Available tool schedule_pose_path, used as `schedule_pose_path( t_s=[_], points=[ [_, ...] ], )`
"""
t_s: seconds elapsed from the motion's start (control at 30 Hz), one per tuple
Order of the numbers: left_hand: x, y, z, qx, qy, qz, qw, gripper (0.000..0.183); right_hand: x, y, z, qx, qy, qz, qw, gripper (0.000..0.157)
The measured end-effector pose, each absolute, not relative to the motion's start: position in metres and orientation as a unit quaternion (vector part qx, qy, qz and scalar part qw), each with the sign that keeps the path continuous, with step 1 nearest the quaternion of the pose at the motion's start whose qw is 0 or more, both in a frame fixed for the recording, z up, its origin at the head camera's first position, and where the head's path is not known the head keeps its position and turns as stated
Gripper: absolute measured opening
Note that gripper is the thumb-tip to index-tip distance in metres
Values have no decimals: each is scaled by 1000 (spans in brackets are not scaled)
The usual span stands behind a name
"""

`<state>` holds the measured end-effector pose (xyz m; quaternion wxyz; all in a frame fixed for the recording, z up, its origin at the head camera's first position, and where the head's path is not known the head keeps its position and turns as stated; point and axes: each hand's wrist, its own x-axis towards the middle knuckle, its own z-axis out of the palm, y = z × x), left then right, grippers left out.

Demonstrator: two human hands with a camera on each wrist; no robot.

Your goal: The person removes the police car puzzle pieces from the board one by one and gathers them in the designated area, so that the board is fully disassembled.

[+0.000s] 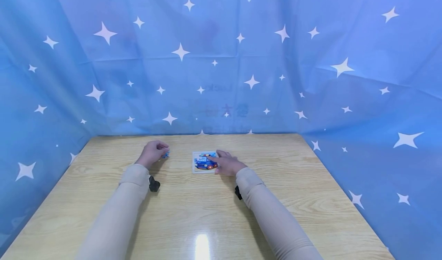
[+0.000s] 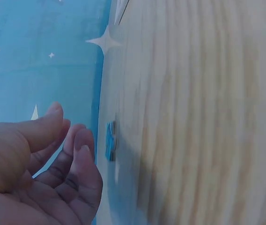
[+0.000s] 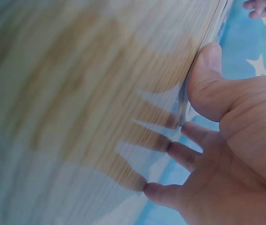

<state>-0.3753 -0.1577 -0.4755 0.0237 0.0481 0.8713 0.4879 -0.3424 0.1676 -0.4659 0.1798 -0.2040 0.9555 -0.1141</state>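
A square picture puzzle (image 1: 198, 171) with a pale frame and a blue cartoon vehicle lies flat at the middle of the table's far half. My right hand (image 1: 229, 165) rests at its right side, index finger over the picture. In the right wrist view the thumb is against the puzzle's thin edge and the spread fingertips touch the table. To the left, my left hand (image 1: 154, 152) hovers by small blue puzzle pieces (image 1: 166, 155). The left wrist view shows these blue pieces (image 2: 110, 141) on the table beyond the loosely bent fingers (image 2: 84, 164), with nothing visible between thumb and fingers.
The wooden table (image 1: 193, 206) runs back to a blue curtain (image 1: 214, 72) with white stars, which also hangs along both sides. A dark device (image 1: 154, 184) sits under the left wrist, another (image 1: 238, 193) under the right.
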Motion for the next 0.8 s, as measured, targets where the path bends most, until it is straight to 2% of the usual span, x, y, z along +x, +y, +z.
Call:
schedule_pose_path(
  t_s=[0.37, 0.8],
  points=[
    [-369, -131, -477, 85, 862, 496, 60, 27, -343, 168, -465, -208, 955, -116, 178, 67],
    [-365, -103, -479, 120, 866, 477, 90, 27, -347, 169, -469, -200, 956, -127, 174, 75]
  ],
)
